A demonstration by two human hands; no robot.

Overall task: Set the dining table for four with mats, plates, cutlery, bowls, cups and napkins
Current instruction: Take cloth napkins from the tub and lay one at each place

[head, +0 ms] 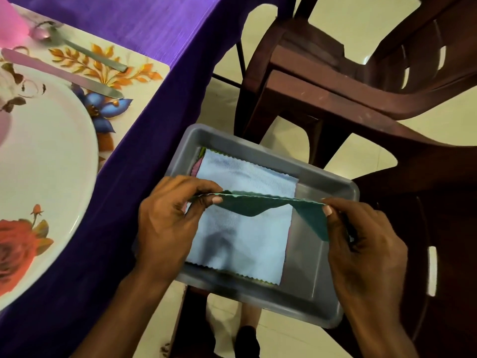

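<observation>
A teal green napkin (260,204) is stretched between both hands above a grey tray (320,257). My left hand (171,223) pinches its left corner and my right hand (361,241) pinches its right corner. Under it in the tray lies a light blue napkin (240,244), with edges of other coloured napkins showing beneath it. On the table to the left, a floral mat (144,73) carries a white plate (51,164) with a rose print, a knife (64,73) and a spoon (80,49).
A purple cloth (144,21) covers the table, whose edge runs diagonally beside the tray. Dark brown plastic chairs (361,81) stand to the right and behind the tray. A pink object (10,24) sits at the top left. Pale tiled floor (284,339) lies below.
</observation>
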